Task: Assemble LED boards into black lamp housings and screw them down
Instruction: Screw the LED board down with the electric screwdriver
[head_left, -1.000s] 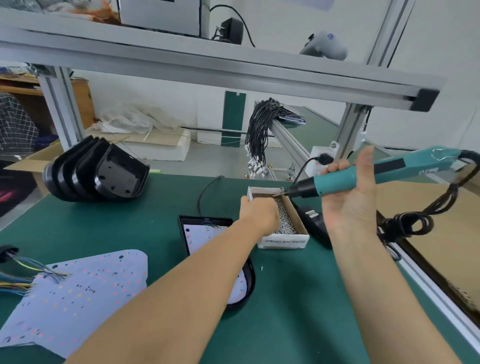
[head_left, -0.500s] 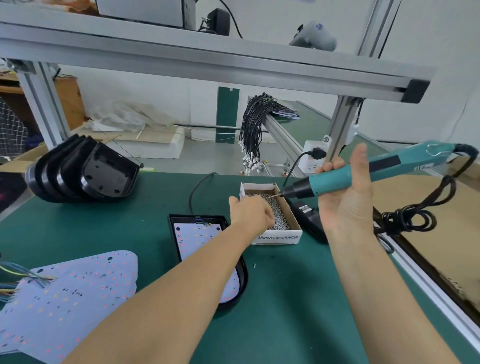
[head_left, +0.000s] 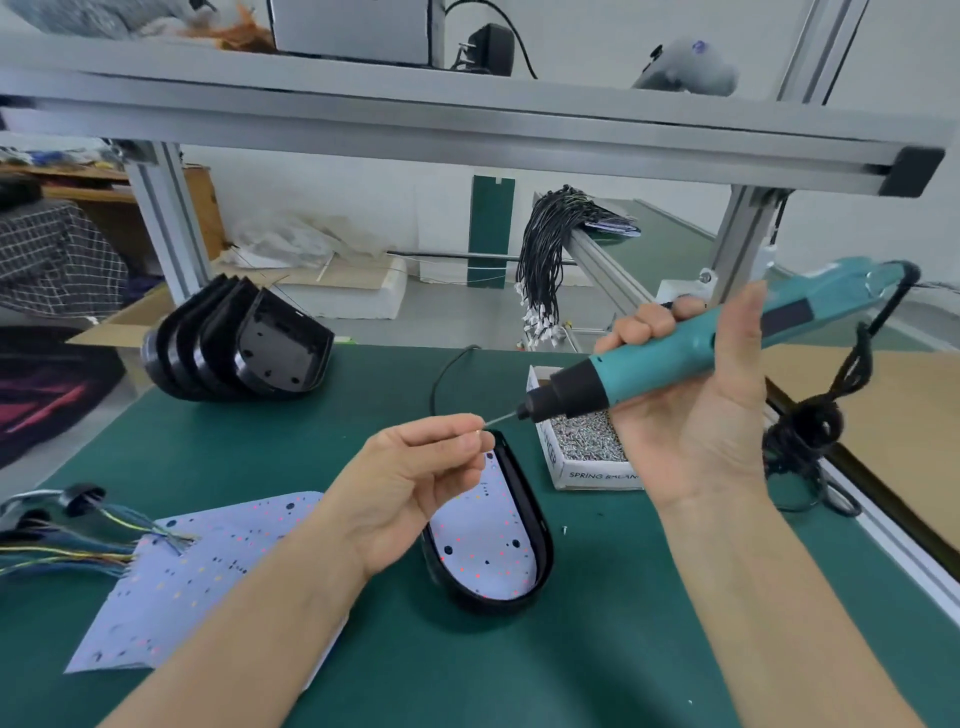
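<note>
I see the green mat (head_left: 597, 649) carrying everything. A stack of black housings (head_left: 234, 345) stands on edge at the far left, nested, hollow sides facing right. Loose white LED boards (head_left: 208, 577) lie flat at the near left, coloured wires trailing off leftward. At centre one black lamp housing (head_left: 540, 545) lies open side up, long axis running near to far, rounded end toward me, with a white LED board (head_left: 483, 551) dotted red and black seated inside. Just right of it a small white cardboard box (head_left: 563, 467) holds a heap of silver screws (head_left: 587, 441). My right hand (head_left: 696, 410) wraps a teal electric screwdriver (head_left: 691, 348), its bit pointing left and slightly down. My left hand (head_left: 410, 483) pinches something tiny at the bit's tip, above the housing; I cannot make it out.
</note>
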